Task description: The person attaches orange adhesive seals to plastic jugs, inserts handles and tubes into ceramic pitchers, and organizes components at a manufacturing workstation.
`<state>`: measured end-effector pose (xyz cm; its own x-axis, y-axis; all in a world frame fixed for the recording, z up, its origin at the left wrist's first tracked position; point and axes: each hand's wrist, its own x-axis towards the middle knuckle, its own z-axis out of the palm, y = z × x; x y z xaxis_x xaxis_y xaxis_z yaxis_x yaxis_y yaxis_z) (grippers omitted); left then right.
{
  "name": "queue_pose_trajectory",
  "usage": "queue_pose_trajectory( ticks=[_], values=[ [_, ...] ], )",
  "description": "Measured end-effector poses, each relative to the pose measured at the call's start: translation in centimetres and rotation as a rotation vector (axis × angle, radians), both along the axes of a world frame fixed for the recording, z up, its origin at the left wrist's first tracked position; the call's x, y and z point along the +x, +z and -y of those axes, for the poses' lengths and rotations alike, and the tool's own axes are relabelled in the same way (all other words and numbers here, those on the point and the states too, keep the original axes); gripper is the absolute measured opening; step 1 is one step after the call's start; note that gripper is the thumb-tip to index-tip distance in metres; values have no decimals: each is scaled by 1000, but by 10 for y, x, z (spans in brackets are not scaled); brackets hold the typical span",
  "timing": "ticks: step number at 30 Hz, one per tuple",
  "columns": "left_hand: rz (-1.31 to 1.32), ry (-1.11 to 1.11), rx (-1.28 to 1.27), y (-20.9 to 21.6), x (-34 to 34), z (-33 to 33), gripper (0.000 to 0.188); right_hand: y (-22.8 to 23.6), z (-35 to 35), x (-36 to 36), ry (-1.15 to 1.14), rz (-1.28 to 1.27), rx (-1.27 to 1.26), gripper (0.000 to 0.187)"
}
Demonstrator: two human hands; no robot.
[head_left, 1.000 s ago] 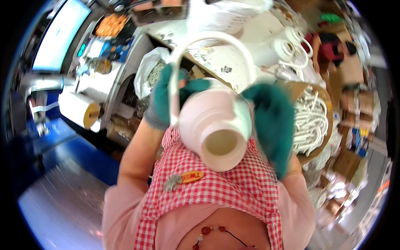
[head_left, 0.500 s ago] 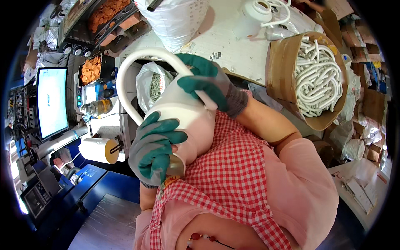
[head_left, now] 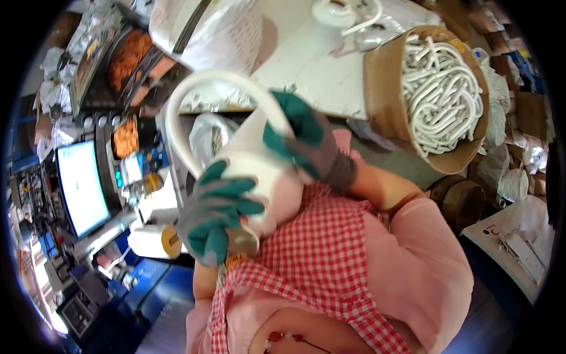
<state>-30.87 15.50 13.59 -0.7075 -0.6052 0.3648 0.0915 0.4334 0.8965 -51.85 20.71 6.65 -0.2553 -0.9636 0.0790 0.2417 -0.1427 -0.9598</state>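
A white jug [head_left: 272, 192] with a big looped handle [head_left: 175, 121] is held tilted in front of my checked apron. My left hand [head_left: 221, 215], in a green and grey glove, grips its lower left side beside the metal-looking round opening [head_left: 243, 242]. Higher up, my right hand [head_left: 306, 138], gloved alike, is closed round the handle where it meets the body; its fingers are slightly blurred. Behind the jug sits a white plastic bag [head_left: 206, 138] with small pieces inside.
At the right stands a cardboard box [head_left: 383, 100] full of curved white handles. On the white table [head_left: 318, 76] are a large white sack [head_left: 227, 38] and another white jug [head_left: 333, 17]. A lit screen [head_left: 82, 189] and copper-coloured pieces [head_left: 125, 138] in a bin are on the left.
The view has turned a little, shifting the table and box leftward and up. Both hands keep their hold on the jug, the right one slightly lower on the handle.
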Motion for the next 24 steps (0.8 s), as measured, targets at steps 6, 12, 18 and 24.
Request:
queue_pose_trajectory(
  ticks=[6,12,18,24],
  values=[
    [-252,209,249,-36,-55,22,44,-40,-9,-65,-280,-91,126,43],
    [-121,426,326,-66,-68,51,41,-191,28,-213,-975,-26,184,40],
    [254,680,339,-99,-45,29,26,-229,109,-279,-1130,-176,402,37],
    [774,1114,-88,-137,61,-44,30,-273,221,-310,-1180,-587,529,50]
  ],
)
